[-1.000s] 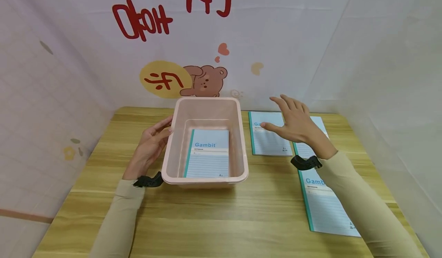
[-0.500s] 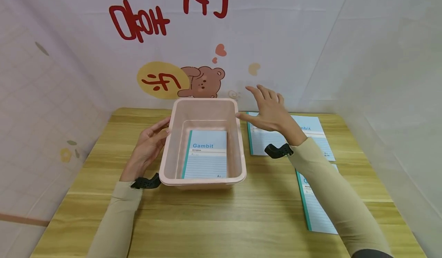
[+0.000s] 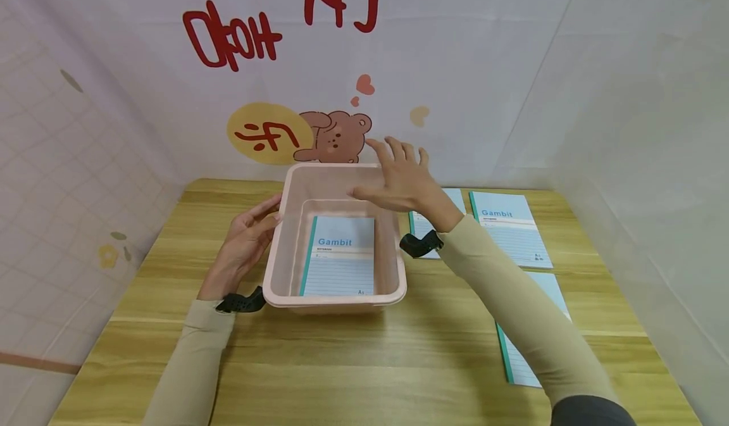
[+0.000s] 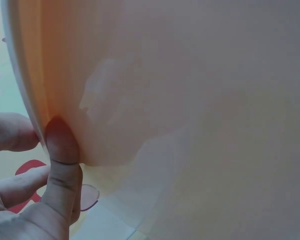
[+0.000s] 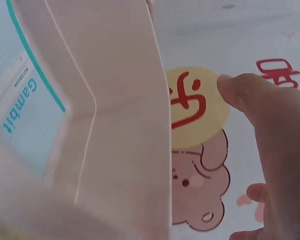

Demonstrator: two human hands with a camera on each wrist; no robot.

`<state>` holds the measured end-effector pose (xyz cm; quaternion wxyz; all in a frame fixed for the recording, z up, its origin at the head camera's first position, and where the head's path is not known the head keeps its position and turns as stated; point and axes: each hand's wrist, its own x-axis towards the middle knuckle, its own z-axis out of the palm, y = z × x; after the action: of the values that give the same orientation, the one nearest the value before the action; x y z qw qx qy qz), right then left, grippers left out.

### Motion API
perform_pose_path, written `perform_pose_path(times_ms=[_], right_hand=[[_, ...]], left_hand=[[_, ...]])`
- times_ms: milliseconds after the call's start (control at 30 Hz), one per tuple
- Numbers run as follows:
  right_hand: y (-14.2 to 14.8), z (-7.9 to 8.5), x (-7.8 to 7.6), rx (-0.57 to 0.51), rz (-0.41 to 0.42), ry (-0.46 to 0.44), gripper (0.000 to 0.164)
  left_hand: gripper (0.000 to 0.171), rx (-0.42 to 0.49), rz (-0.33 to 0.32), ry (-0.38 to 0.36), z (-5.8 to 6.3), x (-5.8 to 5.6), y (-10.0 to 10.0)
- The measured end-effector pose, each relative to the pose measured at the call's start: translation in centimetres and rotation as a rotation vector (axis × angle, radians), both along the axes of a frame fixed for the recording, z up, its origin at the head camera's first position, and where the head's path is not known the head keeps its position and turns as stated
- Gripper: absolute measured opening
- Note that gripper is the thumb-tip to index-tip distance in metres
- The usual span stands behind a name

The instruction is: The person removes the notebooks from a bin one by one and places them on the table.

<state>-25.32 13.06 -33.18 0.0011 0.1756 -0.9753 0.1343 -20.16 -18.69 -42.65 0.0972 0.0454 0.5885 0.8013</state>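
A pale pink plastic basin [image 3: 335, 300] stands on the table in the head view, with a light blue Gambit notebook [image 3: 342, 261] lying in it. My left hand [image 3: 243, 249] holds the basin's left side; in the left wrist view the thumb [image 4: 62, 142] is against the wall by the rim and a finger meets the rim's edge. Over the basin's far right corner hovers my right hand [image 3: 405, 179], fingers spread and holding nothing. The right wrist view shows its thumb [image 5: 245, 90] apart from the basin wall [image 5: 125, 125].
Right of the basin lie three more notebooks: one [image 3: 423, 226] partly behind the right wrist, one [image 3: 507, 230] at the back right, and one [image 3: 535, 293] partly under the right sleeve. A printed cloth wall [image 3: 467, 65] rises behind the wooden table [image 3: 342, 369].
My right hand has moved left, from above the notebooks to above the basin's far right corner. The left hand and basin stay put.
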Motion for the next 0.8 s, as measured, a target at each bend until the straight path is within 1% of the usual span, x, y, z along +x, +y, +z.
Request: perform_pose_path(times_ms=[267, 433, 567, 633, 800], right_hand=[[-3.7, -0.1, 0.2, 0.086, 0.003, -0.044, 0.104], [-5.6, -0.5, 0.3, 0.103, -0.001, -0.057, 0.103], [-6.8, -1.1, 0.4, 0.117, -0.012, -0.063, 0.105], [-7.4, -1.5, 0.5, 0.144, -0.009, -0.072, 0.107], [-8.8, -2.8, 0.3, 0.200, 0.024, -0.070, 0.103]], left_hand=[[0.062, -0.010, 0.013, -0.015, 0.2, 0.0, 0.1], [0.062, -0.006, 0.009, -0.015, 0.2, 0.1, 0.1], [0.063, -0.004, 0.005, -0.016, 0.2, 0.1, 0.1], [0.063, -0.008, 0.005, -0.017, 0.2, 0.1, 0.1], [0.063, -0.004, 0.005, -0.019, 0.2, 0.1, 0.1]])
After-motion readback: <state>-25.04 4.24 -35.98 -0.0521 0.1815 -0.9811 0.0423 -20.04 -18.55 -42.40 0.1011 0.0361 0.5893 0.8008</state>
